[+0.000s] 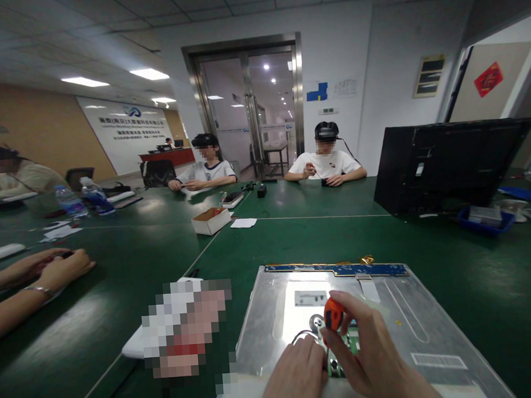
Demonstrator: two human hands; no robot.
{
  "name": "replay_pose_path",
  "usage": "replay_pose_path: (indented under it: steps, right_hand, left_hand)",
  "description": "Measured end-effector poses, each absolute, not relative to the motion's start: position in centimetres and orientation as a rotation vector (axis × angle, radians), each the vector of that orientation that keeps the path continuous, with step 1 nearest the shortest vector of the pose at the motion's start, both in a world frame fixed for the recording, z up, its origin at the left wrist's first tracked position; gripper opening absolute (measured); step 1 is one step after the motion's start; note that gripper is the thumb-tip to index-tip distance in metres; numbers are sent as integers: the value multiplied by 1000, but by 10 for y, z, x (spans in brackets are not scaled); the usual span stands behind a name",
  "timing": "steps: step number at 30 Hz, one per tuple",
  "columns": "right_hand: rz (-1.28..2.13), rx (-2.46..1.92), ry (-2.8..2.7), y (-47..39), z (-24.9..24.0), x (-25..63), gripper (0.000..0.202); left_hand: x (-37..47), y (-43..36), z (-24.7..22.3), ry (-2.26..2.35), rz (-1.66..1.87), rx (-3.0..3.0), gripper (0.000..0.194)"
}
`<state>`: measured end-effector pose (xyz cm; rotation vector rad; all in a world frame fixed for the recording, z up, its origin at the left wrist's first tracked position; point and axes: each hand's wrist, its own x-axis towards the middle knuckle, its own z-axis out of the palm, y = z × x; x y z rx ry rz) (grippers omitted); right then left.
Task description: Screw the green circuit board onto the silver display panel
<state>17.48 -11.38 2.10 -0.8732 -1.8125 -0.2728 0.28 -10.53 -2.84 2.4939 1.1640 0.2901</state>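
My right hand (pixel 371 349) pinches the rounded orange and black handle of a screwdriver (pixel 334 313), held upright with its shaft downward. Below it lies a small green circuit board (pixel 351 336) with a round metal part (pixel 316 323) and a dark wire beside it. My left hand (pixel 296 372) is at the board's left side, fingers bent and pressed together, their tips hidden. Both hands are above the silver metal back of a flat display panel (pixel 387 318), which has a blue circuit strip (pixel 334 270) along its far edge.
A white power-bank-like object (pixel 137 342), partly pixelated, lies left of the panel. Further off are a small open box (pixel 211 221), white paper (pixel 243 223) and a black monitor (pixel 445 165). A co-worker's hands (pixel 61 268) are at left; other people sit across the green table (pixel 323 237).
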Motion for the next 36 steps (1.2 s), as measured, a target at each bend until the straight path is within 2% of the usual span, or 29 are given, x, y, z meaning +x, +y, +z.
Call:
replay_pose_path:
  steps: [13, 23, 30, 36]
  right_hand:
    - [-76, -809, -1824, -113, 20, 175, 41]
    - [-122, -826, -1826, -115, 20, 175, 50]
    - [-126, -798, -1812, -112, 22, 172, 43]
    - [-137, -794, -1809, -111, 19, 171, 40]
  left_hand:
    - [2, -105, -32, 1175, 320, 2479, 31]
    - [2, -105, -31, 1133, 365, 2506, 32]
    - [1, -102, -41, 1112, 430, 2590, 32]
    - [5, -102, -43, 1170, 293, 2604, 41]
